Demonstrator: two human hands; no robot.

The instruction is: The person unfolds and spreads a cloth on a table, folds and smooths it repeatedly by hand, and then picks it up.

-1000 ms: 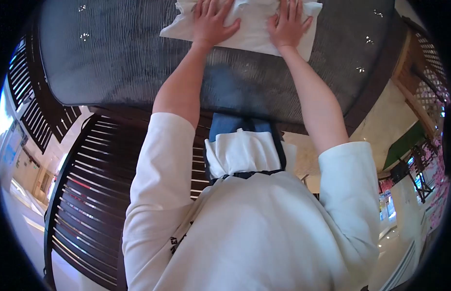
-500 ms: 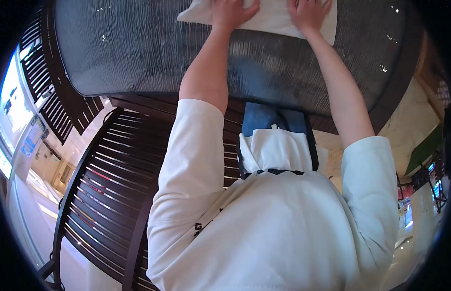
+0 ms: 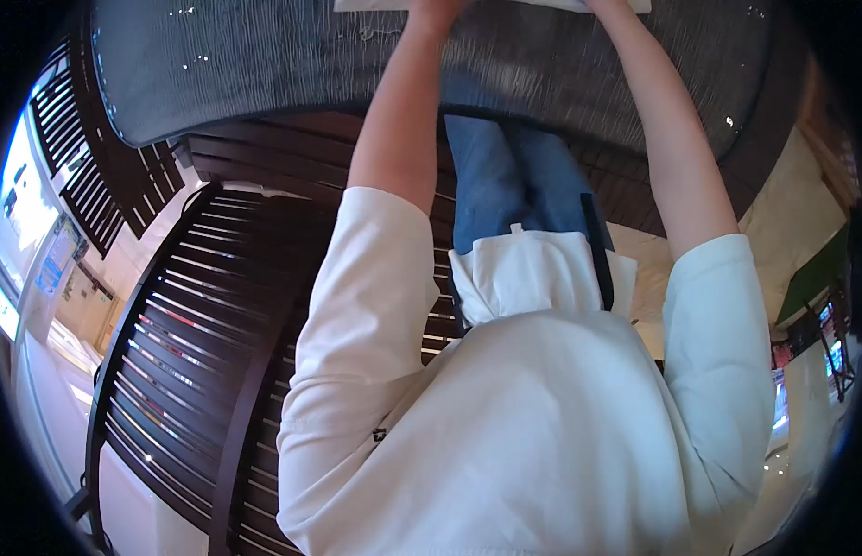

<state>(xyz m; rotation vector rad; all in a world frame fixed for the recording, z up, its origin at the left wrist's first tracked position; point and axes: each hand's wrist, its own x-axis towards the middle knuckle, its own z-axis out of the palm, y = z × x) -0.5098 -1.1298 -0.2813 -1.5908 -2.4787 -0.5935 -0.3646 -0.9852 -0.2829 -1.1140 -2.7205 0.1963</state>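
Note:
A strip of white cloth shows at the top edge, lying on the dark, glossy, ribbed tabletop. Only the base of my left hand is in view, at the cloth's lower edge, with its fingers cut off by the frame. The base of my right hand is at the same edge farther right, its fingers also out of view. What either hand grips cannot be seen. Both forearms stretch forward over the table.
A dark slatted bench or chair stands at the lower left, with another slatted piece beyond it. My blue trousers and white shirt are below the table edge. Pale floor shows at right.
Both hands and the cloth have shifted up in the view, nearly out of frame. A second ago the fingers lay spread on the cloth. More of the trousers now shows.

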